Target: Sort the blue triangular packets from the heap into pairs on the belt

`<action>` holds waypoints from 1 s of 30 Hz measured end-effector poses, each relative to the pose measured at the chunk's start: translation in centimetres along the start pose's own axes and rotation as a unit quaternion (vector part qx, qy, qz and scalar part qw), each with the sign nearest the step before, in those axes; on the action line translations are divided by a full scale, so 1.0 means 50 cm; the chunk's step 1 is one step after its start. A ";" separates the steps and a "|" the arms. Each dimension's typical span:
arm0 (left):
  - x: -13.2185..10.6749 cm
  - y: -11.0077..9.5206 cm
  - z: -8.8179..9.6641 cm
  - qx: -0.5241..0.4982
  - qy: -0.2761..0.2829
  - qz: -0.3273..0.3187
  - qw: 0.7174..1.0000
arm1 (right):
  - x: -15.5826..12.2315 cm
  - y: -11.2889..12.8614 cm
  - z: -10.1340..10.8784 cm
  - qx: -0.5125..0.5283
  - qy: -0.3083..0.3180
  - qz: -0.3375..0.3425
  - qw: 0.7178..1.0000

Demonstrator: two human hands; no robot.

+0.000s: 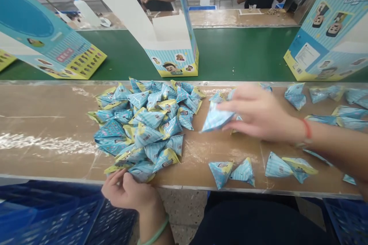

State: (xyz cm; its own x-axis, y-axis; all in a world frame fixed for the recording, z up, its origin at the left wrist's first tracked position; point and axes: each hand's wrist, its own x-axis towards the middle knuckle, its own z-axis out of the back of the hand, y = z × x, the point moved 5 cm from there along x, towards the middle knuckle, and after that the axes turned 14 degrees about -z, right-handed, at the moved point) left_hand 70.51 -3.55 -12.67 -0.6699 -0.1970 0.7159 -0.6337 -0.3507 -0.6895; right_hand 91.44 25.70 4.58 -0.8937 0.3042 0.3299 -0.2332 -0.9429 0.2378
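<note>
Right hand point(253, 115): thumb and fingers pinching a blue triangular packet point(217, 118); just right of the packet pile point(151, 120) | left hand point(130, 192): fingers curled at the pile's near edge; cannot tell if gripping | tall carton point(172, 61): beyond the pile; on green surface point(238, 53)

A speckled floor point(181, 208) shows below the brown worktable point(43, 126).

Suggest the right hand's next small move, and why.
Perhaps lower the blue, glossy, pyramid-shaped packet onto the brown, shiny table, right of the heap of similar packets: the right hand grips it there, and paired packets lie nearby.
</note>
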 end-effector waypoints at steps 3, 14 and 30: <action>-0.003 -0.003 0.000 -0.002 0.004 -0.007 1.000 | -0.016 -0.018 -0.126 -0.086 0.146 0.019 0.985; -0.016 -0.019 -0.001 0.042 0.030 -0.021 0.998 | 0.176 -0.084 -0.160 -0.109 0.127 -0.044 0.985; -0.045 -0.034 -0.001 0.022 0.038 -0.015 0.999 | 0.257 -0.127 -0.006 -0.200 -0.036 -0.132 0.970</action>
State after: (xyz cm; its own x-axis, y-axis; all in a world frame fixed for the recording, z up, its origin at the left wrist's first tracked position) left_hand 73.08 -2.46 -13.12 -0.6792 -0.1169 0.7246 -0.6373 -0.3958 -0.6612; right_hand 81.33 35.53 7.04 -0.7573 0.5369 0.3717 -0.5930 -0.8038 -0.0471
